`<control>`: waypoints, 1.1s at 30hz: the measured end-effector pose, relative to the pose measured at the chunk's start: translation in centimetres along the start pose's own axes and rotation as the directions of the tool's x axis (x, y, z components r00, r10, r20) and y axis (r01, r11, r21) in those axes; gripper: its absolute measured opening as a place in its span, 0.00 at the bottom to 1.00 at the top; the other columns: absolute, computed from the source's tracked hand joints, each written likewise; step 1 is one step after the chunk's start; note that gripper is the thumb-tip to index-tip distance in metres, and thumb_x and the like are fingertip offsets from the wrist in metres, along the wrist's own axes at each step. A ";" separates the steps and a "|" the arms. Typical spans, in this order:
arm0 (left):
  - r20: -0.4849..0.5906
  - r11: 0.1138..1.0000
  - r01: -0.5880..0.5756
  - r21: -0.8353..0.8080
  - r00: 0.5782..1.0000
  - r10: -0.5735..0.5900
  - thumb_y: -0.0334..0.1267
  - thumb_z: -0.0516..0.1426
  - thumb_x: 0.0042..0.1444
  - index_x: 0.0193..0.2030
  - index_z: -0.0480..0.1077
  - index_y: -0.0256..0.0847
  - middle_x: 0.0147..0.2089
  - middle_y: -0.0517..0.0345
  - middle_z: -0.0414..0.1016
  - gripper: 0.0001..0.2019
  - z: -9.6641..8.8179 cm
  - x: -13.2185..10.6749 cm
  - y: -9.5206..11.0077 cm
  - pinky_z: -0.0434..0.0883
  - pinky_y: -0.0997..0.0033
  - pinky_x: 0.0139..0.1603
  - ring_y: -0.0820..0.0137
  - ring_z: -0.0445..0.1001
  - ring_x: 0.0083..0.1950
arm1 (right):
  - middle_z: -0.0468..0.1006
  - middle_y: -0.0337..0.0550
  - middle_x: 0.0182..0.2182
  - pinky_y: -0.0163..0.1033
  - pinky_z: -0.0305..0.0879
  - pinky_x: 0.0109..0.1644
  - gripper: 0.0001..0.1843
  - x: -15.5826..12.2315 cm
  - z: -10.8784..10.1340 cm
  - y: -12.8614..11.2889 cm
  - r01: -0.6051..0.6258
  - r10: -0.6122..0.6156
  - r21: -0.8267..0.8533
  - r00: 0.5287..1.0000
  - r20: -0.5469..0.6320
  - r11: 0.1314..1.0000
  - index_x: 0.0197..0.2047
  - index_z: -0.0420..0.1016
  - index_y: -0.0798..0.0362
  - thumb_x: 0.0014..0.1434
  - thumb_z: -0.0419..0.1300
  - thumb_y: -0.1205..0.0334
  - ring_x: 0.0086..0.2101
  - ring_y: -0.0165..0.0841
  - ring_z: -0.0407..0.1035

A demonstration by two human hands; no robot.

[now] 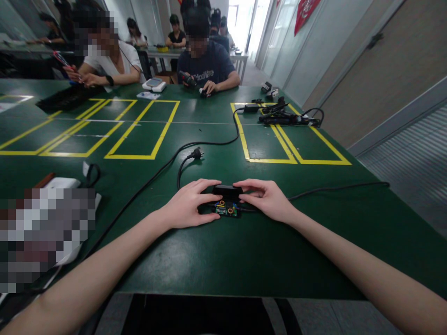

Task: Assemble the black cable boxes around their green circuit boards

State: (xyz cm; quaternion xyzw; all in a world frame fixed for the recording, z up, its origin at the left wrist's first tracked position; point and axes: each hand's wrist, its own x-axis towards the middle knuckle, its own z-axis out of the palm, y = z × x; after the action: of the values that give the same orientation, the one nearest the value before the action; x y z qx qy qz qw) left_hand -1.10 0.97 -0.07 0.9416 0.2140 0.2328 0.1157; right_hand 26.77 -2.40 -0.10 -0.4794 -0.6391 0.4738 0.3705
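Observation:
In the head view a power adapter lies opened on the green table, its circuit board (226, 209) facing up with copper-ringed coils and small coloured parts. Just behind the board a black adapter cover (227, 191) is held tilted up on its long edge. My right hand (267, 197) pinches the cover's right end between thumb and fingers. My left hand (190, 202) is closed round the left side, fingers on the cover and thumb by the board's near left corner. Black cables run out from both sides of the adapter, partly under my hands.
A power plug (197, 153) lies beyond my left hand. A long black cable (164, 165) crosses the table to another adapter (250, 108) near bundled cables (282, 116). Yellow tape rectangles (129, 157) mark the tabletop. Two co-workers sit opposite, one holding a dark power tool (187, 79).

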 end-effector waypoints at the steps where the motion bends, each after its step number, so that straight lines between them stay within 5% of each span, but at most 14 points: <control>1: -0.003 1.000 0.000 -0.001 1.000 0.000 0.45 0.67 0.61 0.55 0.79 0.40 0.69 0.39 0.71 0.18 0.0 0.0 0.0 0.76 0.46 0.64 0.51 0.74 0.66 | 0.85 0.45 0.42 0.44 0.84 0.44 0.21 0.0 0.0 0.0 -0.005 0.005 0.008 1.000 -0.001 1.000 0.52 0.85 0.51 0.56 0.71 0.55 0.35 0.36 0.82; 10: -0.033 1.000 -0.016 -0.018 0.999 0.016 0.44 0.66 0.62 0.54 0.78 0.41 0.68 0.39 0.72 0.16 -0.1 0.0 0.1 0.77 0.46 0.62 0.51 0.75 0.65 | 0.85 0.46 0.44 0.44 0.85 0.44 0.19 0.0 -0.1 -0.1 0.019 -0.020 0.034 1.000 0.014 0.999 0.51 0.84 0.51 0.56 0.71 0.58 0.36 0.36 0.83; 20: -0.035 0.999 -0.037 -0.015 0.999 0.036 0.40 0.66 0.62 0.49 0.77 0.40 0.69 0.40 0.68 0.12 -0.2 0.0 0.4 0.79 0.50 0.59 0.54 0.78 0.60 | 0.84 0.46 0.44 0.46 0.83 0.49 0.11 0.0 -0.1 -0.3 0.200 -0.197 -0.043 0.978 0.067 0.979 0.47 0.81 0.53 0.60 0.67 0.63 0.41 0.36 0.82; 28: -0.073 0.993 0.044 -0.111 0.996 -0.053 0.35 0.67 0.58 0.47 0.66 0.42 0.58 0.48 0.73 0.15 -0.1 0.1 1.1 0.79 0.64 0.48 0.64 0.80 0.50 | 0.81 0.46 0.38 0.44 0.78 0.46 0.08 -0.4 -0.2 -0.9 0.501 -0.459 -0.207 0.861 0.220 0.840 0.35 0.77 0.52 0.62 0.71 0.61 0.40 0.36 0.79; 33: -0.062 0.989 0.032 -0.146 0.997 -0.042 0.35 0.65 0.60 0.47 0.67 0.42 0.53 0.50 0.76 0.12 -0.1 0.3 1.3 0.78 0.66 0.48 0.63 0.79 0.52 | 0.80 0.47 0.40 0.44 0.77 0.47 0.04 -0.5 0.0 -0.8 0.574 -0.516 -0.268 0.817 0.258 0.774 0.38 0.77 0.51 0.63 0.69 0.63 0.42 0.37 0.79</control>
State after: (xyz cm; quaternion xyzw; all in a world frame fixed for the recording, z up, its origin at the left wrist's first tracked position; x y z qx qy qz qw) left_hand -0.46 0.03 0.59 0.9185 0.2176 0.2761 0.1811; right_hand 26.69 -2.96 0.64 -0.2863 -0.8504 0.2696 0.3494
